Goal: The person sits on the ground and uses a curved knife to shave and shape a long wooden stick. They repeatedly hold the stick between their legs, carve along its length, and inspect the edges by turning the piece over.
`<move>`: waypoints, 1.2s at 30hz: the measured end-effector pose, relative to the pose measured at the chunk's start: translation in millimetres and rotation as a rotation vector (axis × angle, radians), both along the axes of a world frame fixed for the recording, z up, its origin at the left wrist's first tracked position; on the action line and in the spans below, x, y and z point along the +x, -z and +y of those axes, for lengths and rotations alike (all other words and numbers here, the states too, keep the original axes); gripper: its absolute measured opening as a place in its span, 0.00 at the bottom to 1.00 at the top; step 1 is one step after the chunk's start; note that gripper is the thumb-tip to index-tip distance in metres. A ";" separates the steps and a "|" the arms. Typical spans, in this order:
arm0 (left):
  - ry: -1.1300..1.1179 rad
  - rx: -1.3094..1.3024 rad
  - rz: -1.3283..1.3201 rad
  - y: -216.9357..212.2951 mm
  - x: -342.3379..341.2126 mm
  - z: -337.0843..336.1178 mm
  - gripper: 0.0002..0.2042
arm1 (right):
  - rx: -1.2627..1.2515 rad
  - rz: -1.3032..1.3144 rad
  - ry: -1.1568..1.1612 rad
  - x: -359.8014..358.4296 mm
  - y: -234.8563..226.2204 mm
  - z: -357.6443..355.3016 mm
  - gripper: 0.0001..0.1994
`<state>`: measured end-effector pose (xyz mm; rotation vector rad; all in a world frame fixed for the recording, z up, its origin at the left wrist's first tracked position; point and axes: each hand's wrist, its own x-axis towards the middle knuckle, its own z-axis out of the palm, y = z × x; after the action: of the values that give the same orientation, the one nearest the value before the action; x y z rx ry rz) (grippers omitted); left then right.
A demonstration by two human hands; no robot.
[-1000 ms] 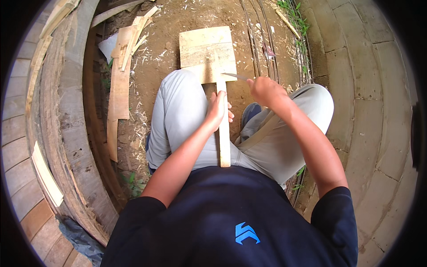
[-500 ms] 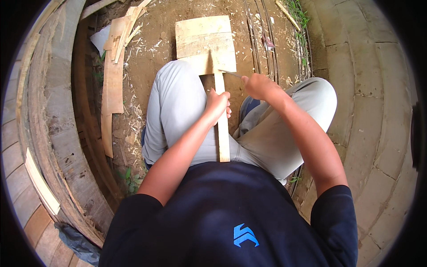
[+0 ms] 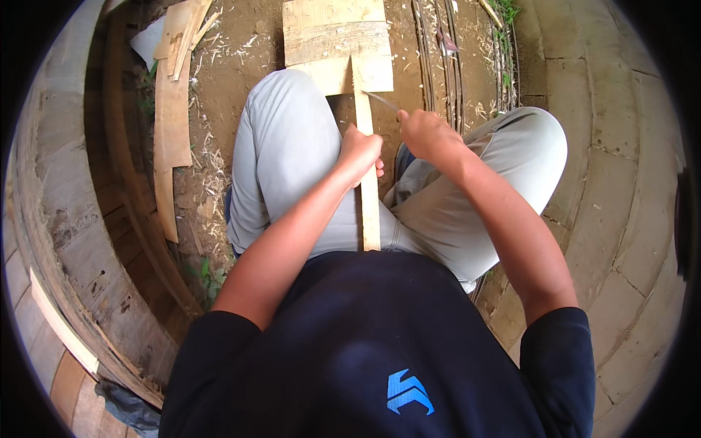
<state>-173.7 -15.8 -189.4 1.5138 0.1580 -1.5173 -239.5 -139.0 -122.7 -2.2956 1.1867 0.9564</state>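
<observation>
- Head view: the left hand (image 3: 359,155) has its fingers wrapped around a wooden stick (image 3: 370,212), which runs from the shirt (image 3: 365,328) forward over the near edge of a board (image 3: 337,40).
- The right hand's (image 3: 431,135) fingers are closed on what looks like a knife (image 3: 383,101), handle hidden, tip at the stick's right edge.

left hand (image 3: 360,155) grips a wooden strip (image 3: 370,208); right hand (image 3: 431,136) holds a knife (image 3: 383,101).

A rough woodworking spot on bare brown earth (image 3: 252,50), shown by scattered pale, thin wood shavings (image 3: 214,166) and long, flat tan wooden boards (image 3: 174,117) at left.
</observation>
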 end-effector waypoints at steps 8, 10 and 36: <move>0.055 0.013 -0.042 9.1 0.9 -2.4 0.15 | -0.037 0.038 0.052 3.0 1.8 10.2 0.26; 0.063 0.018 -0.042 7.5 -0.4 -3.3 0.15 | -0.041 0.045 0.000 -1.9 10.7 8.9 0.26; 0.060 -0.057 -0.057 11.3 -1.4 -4.3 0.06 | -0.005 -0.031 0.278 6.0 7.1 30.5 0.23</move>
<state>-175.1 -20.1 -200.7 1.5262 0.0364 -1.5118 -233.5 -108.4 -129.8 -2.0694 1.4479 0.8125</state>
